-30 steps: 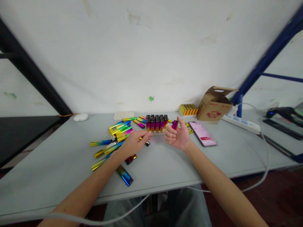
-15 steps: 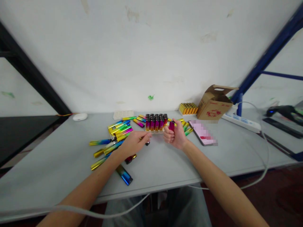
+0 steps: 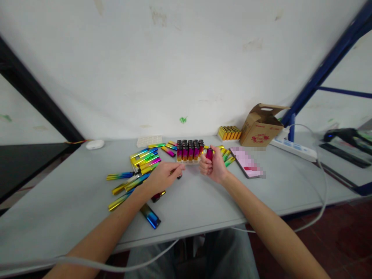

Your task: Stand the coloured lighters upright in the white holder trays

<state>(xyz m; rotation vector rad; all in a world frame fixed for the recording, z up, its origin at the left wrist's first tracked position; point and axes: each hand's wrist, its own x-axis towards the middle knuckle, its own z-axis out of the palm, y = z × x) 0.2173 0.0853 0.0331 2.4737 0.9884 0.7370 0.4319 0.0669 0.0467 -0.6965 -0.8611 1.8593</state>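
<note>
A shiny purple-red lighter (image 3: 209,154) stands nearly upright in your right hand (image 3: 214,164), the fingers curled firmly round it and the thumb raised alongside. Your left hand (image 3: 167,175) has its fingertips drawn together, near the right ones but apart from them; a small dark end shows just below, and you cannot tell from here whether those fingers grip it.

Just beyond the gap between your two sets of fingers, black-topped purple and gold lighters (image 3: 190,150) stand upright in tight rows. Rainbow-coloured loose lighters (image 3: 147,161) lie scattered beside and beyond your left fingers, some overlapping, and a few yellow and green ones (image 3: 228,157) lie right of your right fingers.

Further past the left fingers, a pale tray (image 3: 149,141) lies near the wall (image 3: 180,77), with a small white case (image 3: 95,145) well to its left. Beyond the right fingers stand a block of yellow cylinders (image 3: 229,133) and a cardboard box (image 3: 258,130); nearer lies a phone (image 3: 245,162), with a white power strip (image 3: 295,149) farther right.

All this sits on a grey table (image 3: 197,205). The wall behind is white and smudged, a blue frame (image 3: 319,66) slants at far right, and dark red floor (image 3: 328,232) shows below.
</note>
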